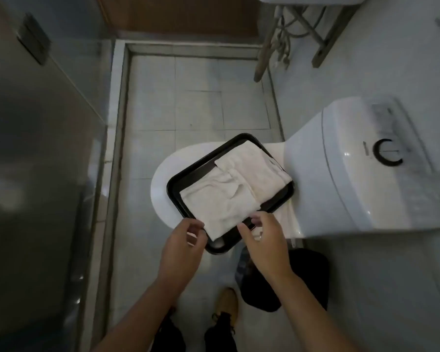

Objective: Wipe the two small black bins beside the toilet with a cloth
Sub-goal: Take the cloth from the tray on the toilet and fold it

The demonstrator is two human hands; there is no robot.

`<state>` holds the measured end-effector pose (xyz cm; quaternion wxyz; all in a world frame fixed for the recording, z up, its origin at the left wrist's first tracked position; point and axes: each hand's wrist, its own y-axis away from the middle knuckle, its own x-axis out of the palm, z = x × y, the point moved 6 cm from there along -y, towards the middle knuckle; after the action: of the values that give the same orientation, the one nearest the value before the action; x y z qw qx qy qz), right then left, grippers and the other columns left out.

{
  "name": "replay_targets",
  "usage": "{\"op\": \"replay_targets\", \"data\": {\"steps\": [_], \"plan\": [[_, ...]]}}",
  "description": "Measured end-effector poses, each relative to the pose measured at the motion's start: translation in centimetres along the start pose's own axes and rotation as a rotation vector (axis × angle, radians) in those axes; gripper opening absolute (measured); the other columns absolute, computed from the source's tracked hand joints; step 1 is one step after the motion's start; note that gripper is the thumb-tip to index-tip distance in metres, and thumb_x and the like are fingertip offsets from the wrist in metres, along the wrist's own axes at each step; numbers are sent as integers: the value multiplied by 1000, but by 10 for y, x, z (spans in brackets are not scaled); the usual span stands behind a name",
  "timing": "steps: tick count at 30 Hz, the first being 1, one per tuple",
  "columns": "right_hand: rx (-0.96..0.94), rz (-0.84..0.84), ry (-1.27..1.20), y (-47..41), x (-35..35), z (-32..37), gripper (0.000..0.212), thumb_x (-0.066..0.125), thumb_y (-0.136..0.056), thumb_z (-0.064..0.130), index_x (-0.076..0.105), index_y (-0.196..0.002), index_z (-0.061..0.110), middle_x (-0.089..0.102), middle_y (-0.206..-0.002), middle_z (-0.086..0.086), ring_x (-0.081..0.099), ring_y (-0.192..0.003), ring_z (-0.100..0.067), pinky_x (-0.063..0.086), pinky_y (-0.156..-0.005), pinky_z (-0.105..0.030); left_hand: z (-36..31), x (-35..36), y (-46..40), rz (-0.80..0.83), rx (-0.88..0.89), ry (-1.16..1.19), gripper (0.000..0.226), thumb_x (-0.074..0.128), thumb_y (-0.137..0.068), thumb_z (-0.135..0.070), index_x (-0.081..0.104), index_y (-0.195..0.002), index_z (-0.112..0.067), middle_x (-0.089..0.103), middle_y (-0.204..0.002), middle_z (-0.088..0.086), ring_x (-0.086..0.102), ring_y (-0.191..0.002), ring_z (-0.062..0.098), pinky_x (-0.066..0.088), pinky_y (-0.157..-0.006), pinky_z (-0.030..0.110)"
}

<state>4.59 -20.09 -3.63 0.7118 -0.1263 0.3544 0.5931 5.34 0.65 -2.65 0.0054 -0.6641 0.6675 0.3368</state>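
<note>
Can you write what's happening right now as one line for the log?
stage: reaching for cloth | cloth: on black tray on toilet lid | left hand: open | right hand: open | bins: not yet wiped

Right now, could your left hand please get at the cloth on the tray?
Probably yes: the left hand hovers at the cloth's near corner, and nothing lies between them.

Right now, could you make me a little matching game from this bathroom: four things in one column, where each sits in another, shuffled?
Things:
1. white cloth
2. black tray
3. black bin
4. shoe

Places:
A. on the closed toilet lid
B. on the floor beside the toilet base
C. lying in the tray
D. on the floor, bottom of the view

Pairs: 1-C, 2-A, 3-B, 4-D
</note>
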Motion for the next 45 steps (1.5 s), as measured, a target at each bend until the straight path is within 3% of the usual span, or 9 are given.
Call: {"op": "replay_targets", "data": {"steps": [6,12,16,20,27,31,35,38,45], "plan": [[-20,-127,148,-53,33,-54,68,78,-81,42,44,-132,13,47,-128,0,44,-116,-15,39,-90,-25,39,51,-43,-1,115,63,10,59,-92,-21,60,-99,-28,62,-79,-10,58,-67,5,51,-59,22],[102,-224,86,-82,55,-91,76,83,-72,48,43,-126,12,53,-120,-1,53,-109,-22,46,-81,-32,60,78,-68,-58,267,120,10,60,-92,-18,61,-96,-26,62,-82,-11,58,-73,0,47,-63,15],[108,-313,158,-82,59,-87,53,79,-81,40,52,-116,9,61,-105,-5,60,-98,-27,44,-71,-33,70,83,-66,-99,369,150,11,59,-92,-12,62,-97,-21,64,-85,-7,58,-78,2,46,-68,10],[-78,-371,148,-60,66,-57,31,63,-96,30,54,-115,8,60,-109,-7,58,-97,-25,46,-77,-34,77,78,-43,-127,442,211,18,55,-91,-3,62,-98,-19,66,-93,-4,61,-81,3,48,-71,12],[-322,-225,-411,-12,33,10,19,58,-99,22,42,-107,15,47,-88,9,47,-76,-3,39,-65,-9,80,47,22,-164,400,293,19,58,-92,-2,60,-102,-17,66,-93,-3,60,-78,-1,50,-66,9],[-340,-288,-594,11,15,27,19,61,-96,24,47,-106,15,54,-91,5,51,-80,-6,42,-73,-18,78,24,25,-176,293,348,16,62,-92,-11,58,-107,-14,66,-100,2,63,-83,5,55,-76,18],[-252,-251,-708,19,11,27,17,65,-91,25,50,-98,19,56,-88,2,53,-81,-14,50,-78,-36,84,62,21,227,-171,796,34,61,-95,-26,53,-115,1,59,-118,25,61,-105,30,53,-95,39],[-176,-228,-780,19,6,28,15,65,-83,34,57,-94,28,64,-95,-2,64,-94,-22,54,-91,-50,75,91,15,317,-234,890,55,58,-98,-26,38,-142,1,45,-142,24,51,-126,34,44,-106,40],[-117,-252,-874,5,-15,35,26,67,-87,35,62,-105,17,70,-102,-7,68,-97,-26,54,-64,-33,78,106,-32,219,-166,703,53,47,-100,-23,29,-149,-15,49,-139,8,50,-118,20,41,-102,35]]}}
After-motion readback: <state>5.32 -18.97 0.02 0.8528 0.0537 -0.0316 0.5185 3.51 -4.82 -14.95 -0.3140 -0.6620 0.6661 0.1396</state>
